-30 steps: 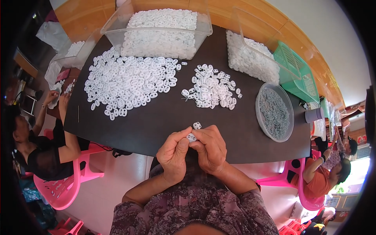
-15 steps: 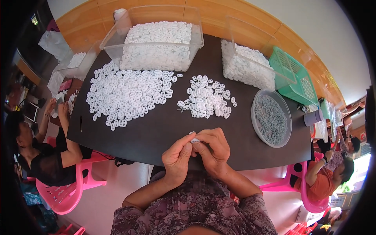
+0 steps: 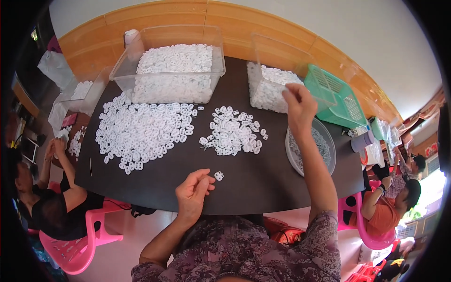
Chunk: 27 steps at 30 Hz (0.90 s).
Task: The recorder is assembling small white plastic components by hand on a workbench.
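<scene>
From my feed I count two hands at work: the left hand (image 3: 192, 190) and the right hand (image 3: 299, 105). On the one dark tabletop (image 3: 164, 181) I see two loose heaps of small white plastic pieces, a big heap (image 3: 141, 131) and a smaller heap (image 3: 233, 131), plus one single white piece (image 3: 218, 176) lying apart. I make out three clear plastic bins holding white pieces: a large bin (image 3: 171, 70), a second bin (image 3: 270, 84) and a third bin (image 3: 80, 91) at the far left. There is one green basket (image 3: 336, 96) and one round grey dish (image 3: 312, 145). The pieces in the heaps are too many for me to count. Two pink chairs (image 3: 82, 239) show, one on each side.
</scene>
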Motion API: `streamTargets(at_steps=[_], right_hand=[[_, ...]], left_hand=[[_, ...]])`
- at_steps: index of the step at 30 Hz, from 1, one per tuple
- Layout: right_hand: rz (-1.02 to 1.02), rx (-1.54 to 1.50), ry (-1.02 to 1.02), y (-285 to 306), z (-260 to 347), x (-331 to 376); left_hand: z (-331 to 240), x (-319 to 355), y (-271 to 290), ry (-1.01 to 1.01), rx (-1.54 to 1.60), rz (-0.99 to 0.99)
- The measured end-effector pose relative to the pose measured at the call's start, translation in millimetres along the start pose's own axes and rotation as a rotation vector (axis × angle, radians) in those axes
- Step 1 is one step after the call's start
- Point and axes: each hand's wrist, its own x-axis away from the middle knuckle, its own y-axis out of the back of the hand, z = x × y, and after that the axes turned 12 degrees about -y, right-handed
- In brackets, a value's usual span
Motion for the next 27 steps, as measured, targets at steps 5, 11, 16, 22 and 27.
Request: streamTargets(at_steps=[5, 11, 16, 22, 27], right_hand=[[-0.154, 0.157, 0.100, -6.1, -19.6, -57.9], [-0.132, 0.472, 0.301, -15.2, -27.9, -66.5], [0.031, 0.284, 0.563, -24.9, 8.3, -5.2], [0.322, 0.103, 0.696, -55.4, 36.1, 77.4], [0.527, 0.170, 0.632, -70.0, 26.9, 100.2]], left_hand=[[0.4, -1.7, -0.6, 0.017, 0.047, 0.008], [1.8, -1.0, 1.3, 0.019, 0.080, 0.007], [2.2, -1.0, 1.8, 0.035, 0.067, 0.012], [1.0, 0.5, 3.3, 0.023, 0.007, 0.021], [-1.4, -1.0, 0.9, 0.025, 0.023, 0.023]])
